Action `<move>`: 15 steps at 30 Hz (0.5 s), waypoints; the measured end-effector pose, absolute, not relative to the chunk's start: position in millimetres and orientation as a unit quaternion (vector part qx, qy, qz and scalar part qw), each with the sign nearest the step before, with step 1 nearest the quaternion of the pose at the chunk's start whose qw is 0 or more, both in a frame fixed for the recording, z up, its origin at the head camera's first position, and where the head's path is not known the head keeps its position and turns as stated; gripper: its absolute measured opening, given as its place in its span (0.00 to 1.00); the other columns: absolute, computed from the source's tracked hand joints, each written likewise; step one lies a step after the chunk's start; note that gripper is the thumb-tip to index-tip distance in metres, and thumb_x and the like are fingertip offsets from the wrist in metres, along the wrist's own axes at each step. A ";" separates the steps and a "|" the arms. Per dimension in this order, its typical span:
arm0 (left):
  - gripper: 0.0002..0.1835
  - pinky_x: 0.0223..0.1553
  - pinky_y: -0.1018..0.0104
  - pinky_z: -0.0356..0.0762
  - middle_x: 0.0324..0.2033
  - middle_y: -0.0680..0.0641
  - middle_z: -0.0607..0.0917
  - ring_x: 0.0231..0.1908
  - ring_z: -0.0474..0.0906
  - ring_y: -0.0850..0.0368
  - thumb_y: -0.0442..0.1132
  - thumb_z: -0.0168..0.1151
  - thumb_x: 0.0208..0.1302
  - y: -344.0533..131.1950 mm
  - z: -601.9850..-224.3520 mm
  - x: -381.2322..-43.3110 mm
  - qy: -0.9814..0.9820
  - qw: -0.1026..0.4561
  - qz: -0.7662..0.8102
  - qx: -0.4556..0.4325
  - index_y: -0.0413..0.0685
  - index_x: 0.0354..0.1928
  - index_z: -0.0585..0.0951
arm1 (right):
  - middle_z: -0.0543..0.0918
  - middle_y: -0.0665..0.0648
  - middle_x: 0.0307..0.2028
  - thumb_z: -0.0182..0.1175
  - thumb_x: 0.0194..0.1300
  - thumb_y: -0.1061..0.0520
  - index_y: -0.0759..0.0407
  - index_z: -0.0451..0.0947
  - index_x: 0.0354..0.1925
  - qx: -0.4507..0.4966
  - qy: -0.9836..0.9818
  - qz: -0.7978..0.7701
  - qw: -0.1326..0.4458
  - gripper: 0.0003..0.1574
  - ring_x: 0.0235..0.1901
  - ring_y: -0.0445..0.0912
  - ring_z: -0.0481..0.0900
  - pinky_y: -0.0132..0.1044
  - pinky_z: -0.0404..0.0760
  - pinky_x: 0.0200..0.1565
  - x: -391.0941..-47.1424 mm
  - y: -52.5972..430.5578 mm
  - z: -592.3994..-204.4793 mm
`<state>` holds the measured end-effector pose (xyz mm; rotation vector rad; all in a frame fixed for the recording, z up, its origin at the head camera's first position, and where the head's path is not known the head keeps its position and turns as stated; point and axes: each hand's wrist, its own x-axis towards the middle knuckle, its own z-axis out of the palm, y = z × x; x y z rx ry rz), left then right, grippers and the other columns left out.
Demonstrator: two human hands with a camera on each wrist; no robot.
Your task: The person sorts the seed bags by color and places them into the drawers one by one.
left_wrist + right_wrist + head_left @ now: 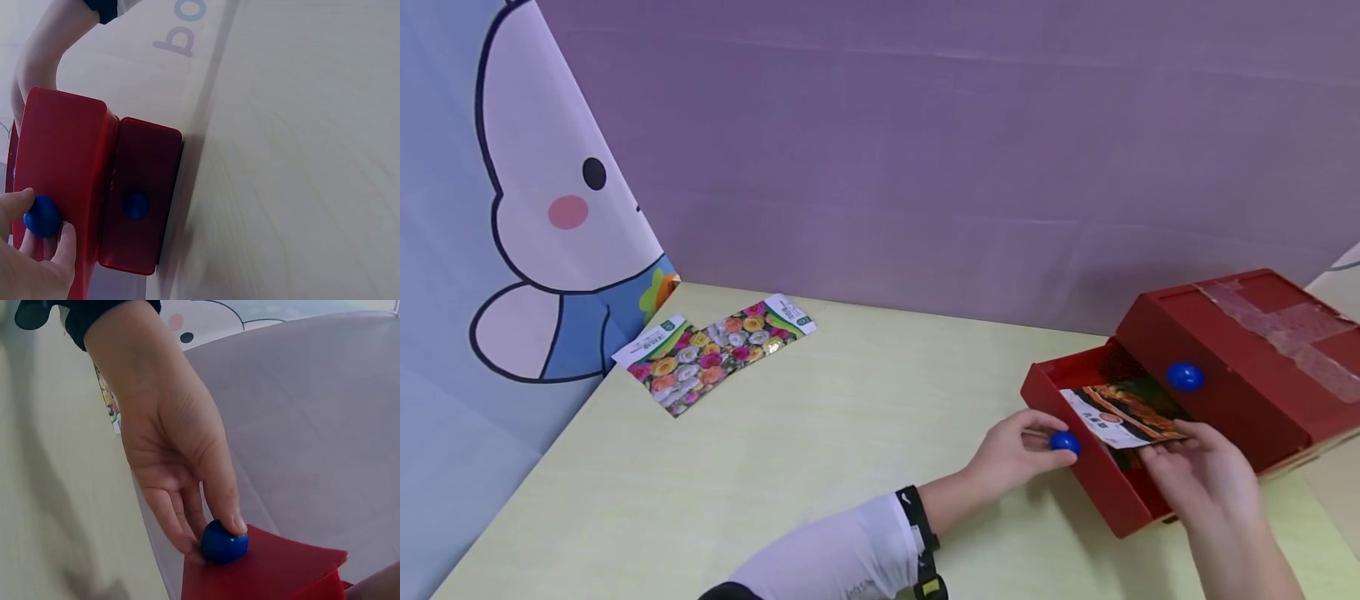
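A small red drawer box (1217, 400) stands at the right of the table, one drawer (1108, 492) pulled out. My left hand (1011, 454) pinches that drawer's round blue knob (1064, 442) between thumb and fingers. In the left wrist view the same grip shows on the knob (42, 216). Over the open drawer, my right hand (1213, 479) holds the edge of a packet (1123, 410) with an orange and dark picture and a white end. Part of another printed item lies beneath it, mostly hidden. The right wrist view shows mainly the left hand (181, 450) on the knob.
Beside the open drawer is a closed one with its own blue knob (1185, 377). Clear tape (1285, 329) crosses the box's top. Two flower-printed packets (715, 354) lie overlapping at the table's back left. A purple backdrop (925, 167) rises behind the table (880, 400).
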<state>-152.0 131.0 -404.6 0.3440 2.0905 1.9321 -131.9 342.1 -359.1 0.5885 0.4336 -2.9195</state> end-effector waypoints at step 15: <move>0.14 0.37 0.69 0.81 0.36 0.55 0.81 0.35 0.78 0.64 0.40 0.69 0.50 128.9 -404.1 -153.2 0.728 0.131 0.661 0.124 0.52 0.41 0.81 | 0.17 0.34 0.66 0.36 0.73 0.47 0.33 0.07 0.61 0.192 0.303 -0.933 -0.014 0.46 0.66 0.40 0.18 0.33 0.29 0.68 -100.7 331.8 -336.1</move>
